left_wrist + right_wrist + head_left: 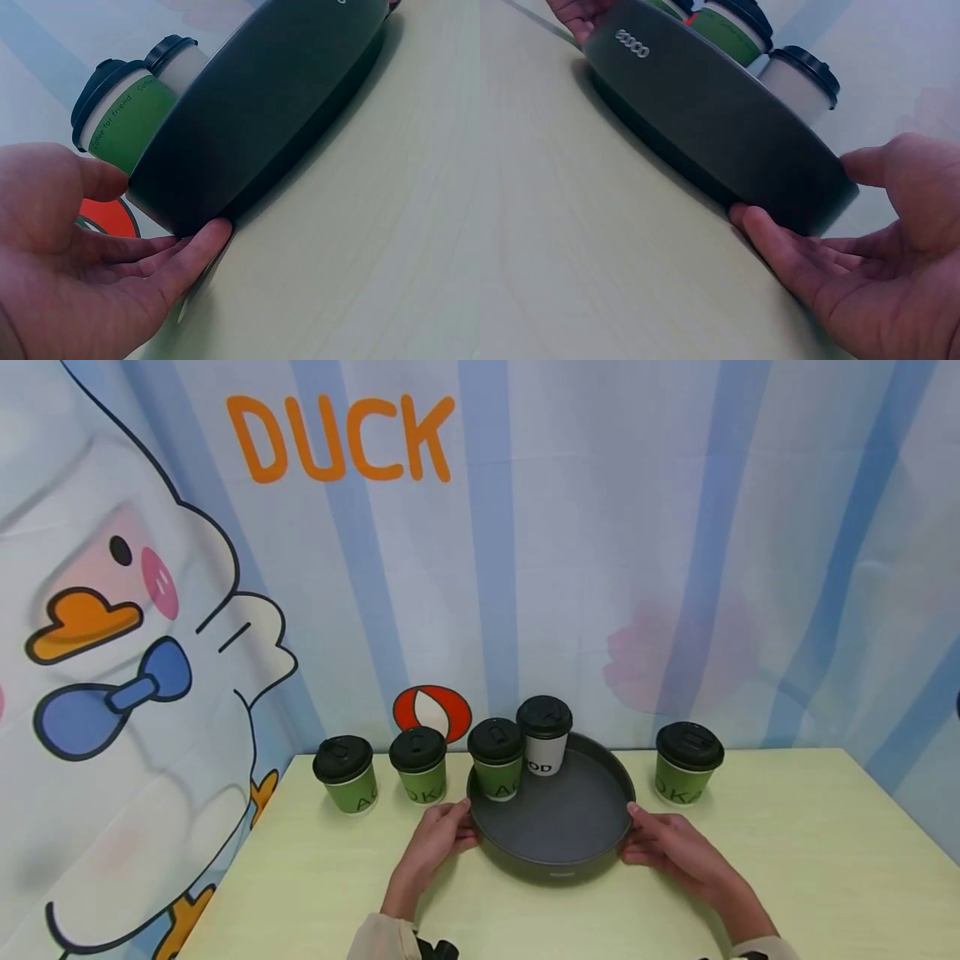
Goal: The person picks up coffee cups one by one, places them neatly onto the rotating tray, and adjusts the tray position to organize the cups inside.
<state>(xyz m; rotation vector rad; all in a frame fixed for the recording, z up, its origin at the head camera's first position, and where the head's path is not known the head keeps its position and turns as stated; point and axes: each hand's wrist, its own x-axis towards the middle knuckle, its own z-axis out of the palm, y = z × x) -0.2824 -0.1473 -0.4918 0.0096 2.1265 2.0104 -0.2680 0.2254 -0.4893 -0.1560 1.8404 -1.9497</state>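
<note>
Gripping opposite sides of the round dark pan (573, 822) at the pale table (810, 843), your left hand (435, 843) and right hand (675, 852) set thumbs at its rim, fingers underneath, probably to balance the green cup (501, 775) and white cup (545, 750) standing toward its back left.

Both sleeves (768, 949) are beige; a rounded black piece (444, 950) at the left cuff (399, 932); a dark sliver (752, 955) at the right.

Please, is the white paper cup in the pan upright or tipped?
Upright: the white paper cup stands in the dark round pan, its black lid on top.
</note>
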